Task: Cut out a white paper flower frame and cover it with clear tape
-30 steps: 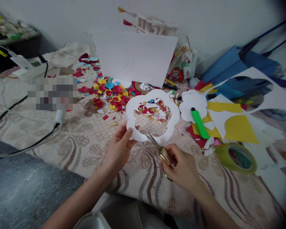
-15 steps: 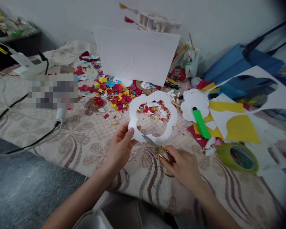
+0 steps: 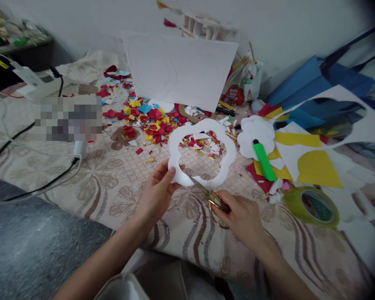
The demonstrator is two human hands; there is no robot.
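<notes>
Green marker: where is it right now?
In the head view, the green marker is right of the white paper ring, its black end on the white scalloped paper, with the tape roll nearer the person.

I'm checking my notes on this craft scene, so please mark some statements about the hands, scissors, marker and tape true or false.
1. The left hand holds the white paper ring. True.
2. The right hand holds the green marker. False: it holds the scissors; the marker lies on papers.
3. The scissors' blades are at the ring's near edge. True.
4. The roll of tape is left of the scissors. False: it is to their right.
5. The blue bag is on the right side of the view. True.
</notes>
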